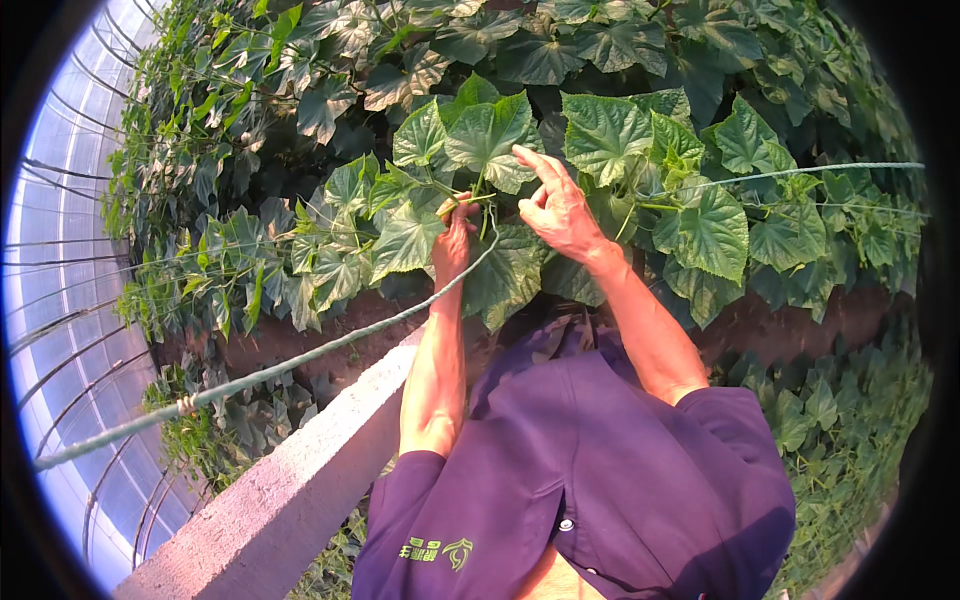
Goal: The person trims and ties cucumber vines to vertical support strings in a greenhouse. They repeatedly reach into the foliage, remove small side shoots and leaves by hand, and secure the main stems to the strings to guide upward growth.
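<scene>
Cucumber-like vines with broad, toothed green leaves (pixel 491 139) stand before me. My left hand (pixel 452 236) pinches a thin green vine stem (pixel 471 199) between thumb and fingers; leaves partly hide the fingertips. Close beside it, the end of a pale green rope (pixel 360 332) curves up to the stem, though foliage hides how they meet. My right hand (pixel 556 206) is raised to the right of that spot, fingers apart and nothing in them. Its fingertips overlap the edge of a large leaf in the view; contact cannot be told.
A rough concrete post (pixel 292 480) slants past my left arm. Another taut rope (pixel 817 171) crosses the leaves at right. Curved ribs and translucent greenhouse film (pixel 67 300) rise at far left. Bare soil (pixel 795 330) shows between the plant rows, with more vines (pixel 840 427) at lower right.
</scene>
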The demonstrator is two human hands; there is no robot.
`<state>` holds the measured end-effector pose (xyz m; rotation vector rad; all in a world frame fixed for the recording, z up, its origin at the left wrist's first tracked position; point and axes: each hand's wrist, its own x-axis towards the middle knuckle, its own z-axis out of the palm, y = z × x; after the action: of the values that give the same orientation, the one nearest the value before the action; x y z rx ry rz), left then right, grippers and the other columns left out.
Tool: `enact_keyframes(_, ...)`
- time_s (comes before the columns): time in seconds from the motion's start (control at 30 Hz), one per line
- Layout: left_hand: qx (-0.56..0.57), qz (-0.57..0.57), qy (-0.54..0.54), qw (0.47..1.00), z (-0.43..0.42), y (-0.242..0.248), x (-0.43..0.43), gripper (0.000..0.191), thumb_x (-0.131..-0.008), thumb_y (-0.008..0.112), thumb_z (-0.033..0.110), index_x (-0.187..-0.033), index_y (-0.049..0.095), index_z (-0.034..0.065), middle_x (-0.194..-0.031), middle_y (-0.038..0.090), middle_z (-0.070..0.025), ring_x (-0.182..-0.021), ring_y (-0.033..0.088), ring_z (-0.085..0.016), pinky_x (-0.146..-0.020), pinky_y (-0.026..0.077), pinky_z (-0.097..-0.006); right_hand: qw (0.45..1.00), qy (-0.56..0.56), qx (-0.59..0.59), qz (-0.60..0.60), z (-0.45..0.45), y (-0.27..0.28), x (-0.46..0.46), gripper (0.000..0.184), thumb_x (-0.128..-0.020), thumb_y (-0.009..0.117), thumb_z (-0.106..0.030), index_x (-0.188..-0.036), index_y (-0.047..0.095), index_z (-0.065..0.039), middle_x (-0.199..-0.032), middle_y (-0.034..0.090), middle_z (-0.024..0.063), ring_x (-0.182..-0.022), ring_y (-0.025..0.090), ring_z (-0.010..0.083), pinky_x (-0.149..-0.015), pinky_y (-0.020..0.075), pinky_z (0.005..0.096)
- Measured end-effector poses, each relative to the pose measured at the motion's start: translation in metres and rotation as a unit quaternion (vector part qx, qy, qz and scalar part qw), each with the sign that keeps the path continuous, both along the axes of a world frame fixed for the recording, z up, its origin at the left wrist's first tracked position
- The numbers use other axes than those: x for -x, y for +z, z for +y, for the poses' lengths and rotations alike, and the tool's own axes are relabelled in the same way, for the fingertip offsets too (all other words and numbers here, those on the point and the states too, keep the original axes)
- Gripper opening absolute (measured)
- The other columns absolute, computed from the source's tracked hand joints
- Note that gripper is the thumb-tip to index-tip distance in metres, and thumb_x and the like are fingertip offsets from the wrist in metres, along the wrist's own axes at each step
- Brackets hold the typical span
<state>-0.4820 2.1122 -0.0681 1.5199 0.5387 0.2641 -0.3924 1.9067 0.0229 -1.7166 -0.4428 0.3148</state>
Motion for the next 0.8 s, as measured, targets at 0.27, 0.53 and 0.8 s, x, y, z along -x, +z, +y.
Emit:
enact_keyframes(0.27, -0.056, -0.019, -0.100, 0.993, 0.007, -0.017, 0.019, 0.047, -0.114, 0.049, 0.048, -0.141, 0.061, 0.0119, -0.121, 0.072, -0.0065, -0.094, 0.068, -0.015, -0.082, 0.054, -0.0338, 0.984, 0.164, -0.063, -0.035, 0.041, -0.020, 0.041, 0.040, -0.095, 0.062, -0.001, -0.134, 0.067, 0.000, -0.118, 0.072, 0.0183, -0.094, 0.074, 0.0250, -0.085, 0.0590, 0.0350)
enact_keyframes(0.53, 0.059, -0.028, -0.028, 0.997, 0.010, -0.040, 0.011, 0.048, -0.111, 0.059, 0.044, -0.146, 0.058, 0.0113, -0.131, 0.068, -0.0082, -0.114, 0.071, -0.018, -0.069, 0.054, -0.0263, 0.975, 0.137, -0.110, 0.138, 0.022, -0.055, 0.064, 0.024, -0.109, 0.056, -0.007, -0.123, 0.072, 0.003, -0.107, 0.076, 0.0074, -0.094, 0.072, 0.0142, -0.086, 0.0591, 0.0300)
enact_keyframes(0.8, 0.067, -0.173, -0.080, 0.979, 0.004, -0.078, -0.018, 0.045, -0.109, 0.059, 0.023, -0.150, 0.052, 0.0051, -0.144, 0.062, -0.0069, -0.126, 0.065, -0.024, -0.095, 0.059, -0.0375, 0.891, 0.376, -0.074, 0.243, 0.035, 0.023, 0.095, 0.025, -0.106, 0.066, -0.017, -0.122, 0.077, 0.000, -0.086, 0.071, 0.0018, -0.078, 0.063, 0.0094, -0.073, 0.0522, 0.0274)
